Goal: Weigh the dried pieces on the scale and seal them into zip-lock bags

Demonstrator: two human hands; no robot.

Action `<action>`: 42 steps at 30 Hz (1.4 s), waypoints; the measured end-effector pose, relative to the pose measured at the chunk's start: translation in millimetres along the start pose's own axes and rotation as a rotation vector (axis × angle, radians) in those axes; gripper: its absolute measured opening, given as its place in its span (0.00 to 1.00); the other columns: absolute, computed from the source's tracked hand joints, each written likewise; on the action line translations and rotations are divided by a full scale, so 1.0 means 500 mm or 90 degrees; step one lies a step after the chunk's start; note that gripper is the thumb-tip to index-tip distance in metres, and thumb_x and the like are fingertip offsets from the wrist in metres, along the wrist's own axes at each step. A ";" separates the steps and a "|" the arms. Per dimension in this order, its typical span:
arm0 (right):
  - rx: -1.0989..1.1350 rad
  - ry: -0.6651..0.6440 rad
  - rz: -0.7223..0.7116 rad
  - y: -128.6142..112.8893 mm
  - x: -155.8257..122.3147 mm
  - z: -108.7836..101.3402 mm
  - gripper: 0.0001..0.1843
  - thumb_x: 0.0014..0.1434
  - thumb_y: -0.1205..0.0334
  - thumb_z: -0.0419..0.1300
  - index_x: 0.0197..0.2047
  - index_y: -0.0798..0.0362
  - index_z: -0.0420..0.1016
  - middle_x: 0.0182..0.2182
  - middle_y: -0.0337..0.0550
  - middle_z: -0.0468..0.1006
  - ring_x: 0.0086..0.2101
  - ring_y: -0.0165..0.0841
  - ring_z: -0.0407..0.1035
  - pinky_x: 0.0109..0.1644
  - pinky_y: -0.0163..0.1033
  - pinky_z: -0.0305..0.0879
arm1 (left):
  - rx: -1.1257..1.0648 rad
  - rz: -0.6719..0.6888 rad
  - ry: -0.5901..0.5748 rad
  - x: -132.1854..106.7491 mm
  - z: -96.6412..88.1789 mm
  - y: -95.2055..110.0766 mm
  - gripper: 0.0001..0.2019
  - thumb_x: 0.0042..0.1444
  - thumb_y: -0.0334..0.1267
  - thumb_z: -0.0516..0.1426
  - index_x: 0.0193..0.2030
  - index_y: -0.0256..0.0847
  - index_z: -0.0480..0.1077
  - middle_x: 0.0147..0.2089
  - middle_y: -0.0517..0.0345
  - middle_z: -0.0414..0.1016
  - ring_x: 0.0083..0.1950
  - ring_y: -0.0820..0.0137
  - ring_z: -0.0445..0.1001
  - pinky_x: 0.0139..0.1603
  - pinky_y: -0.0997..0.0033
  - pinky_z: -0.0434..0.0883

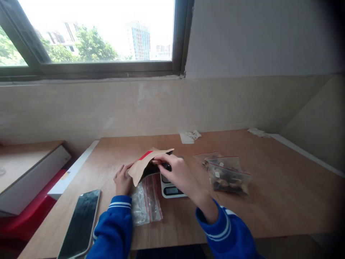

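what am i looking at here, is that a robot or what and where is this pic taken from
There's no robot here. This single picture comes from a camera worn on a person's head, looking forward and down, so the two bare hands in blue striped sleeves are the wearer's own. The left hand and right hand hold a brown paper pouch with a red strip, partly over a digital scale. The wooden table also holds a flat clear zip bag, a zip bag of dark pieces and a phone.
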State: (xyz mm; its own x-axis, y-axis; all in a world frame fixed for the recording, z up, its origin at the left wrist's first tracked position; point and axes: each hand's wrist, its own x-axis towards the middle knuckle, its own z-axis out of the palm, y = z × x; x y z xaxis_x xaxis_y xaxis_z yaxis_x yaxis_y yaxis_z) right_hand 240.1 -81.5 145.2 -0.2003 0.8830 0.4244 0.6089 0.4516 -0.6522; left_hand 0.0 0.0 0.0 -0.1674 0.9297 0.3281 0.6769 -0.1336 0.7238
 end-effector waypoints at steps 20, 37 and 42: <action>-0.007 -0.052 0.122 0.307 0.037 0.008 0.12 0.60 0.63 0.54 0.42 0.53 0.78 0.42 0.46 0.80 0.43 0.37 0.73 0.49 0.41 0.65 | 0.073 -0.060 0.062 0.015 0.012 -0.040 0.22 0.50 0.43 0.54 0.52 0.41 0.65 0.48 0.44 0.72 0.56 0.47 0.64 0.56 0.42 0.56; -0.143 0.165 0.189 0.233 -0.334 0.062 0.17 0.58 0.67 0.48 0.33 0.46 0.79 0.36 0.43 0.80 0.39 0.40 0.70 0.46 0.45 0.58 | 0.083 0.316 -0.054 -0.101 -0.083 0.131 0.13 0.60 0.35 0.48 0.46 0.44 0.71 0.43 0.51 0.73 0.44 0.63 0.73 0.46 0.62 0.70; -0.144 0.134 0.181 0.232 -0.354 0.073 0.17 0.57 0.69 0.49 0.32 0.46 0.79 0.35 0.42 0.79 0.40 0.39 0.70 0.45 0.44 0.58 | 0.089 0.218 -0.133 -0.146 -0.043 0.059 0.21 0.58 0.43 0.53 0.57 0.41 0.65 0.54 0.46 0.69 0.54 0.58 0.70 0.54 0.55 0.69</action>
State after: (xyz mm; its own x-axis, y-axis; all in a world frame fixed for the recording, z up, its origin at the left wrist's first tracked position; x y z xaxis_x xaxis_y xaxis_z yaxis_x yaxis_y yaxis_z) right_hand 318.0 -180.8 -28.5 0.1478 0.9123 0.3819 0.7749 0.1331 -0.6179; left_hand 16.6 -79.2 10.6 0.2233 0.8912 0.3948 0.7610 -0.4124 0.5007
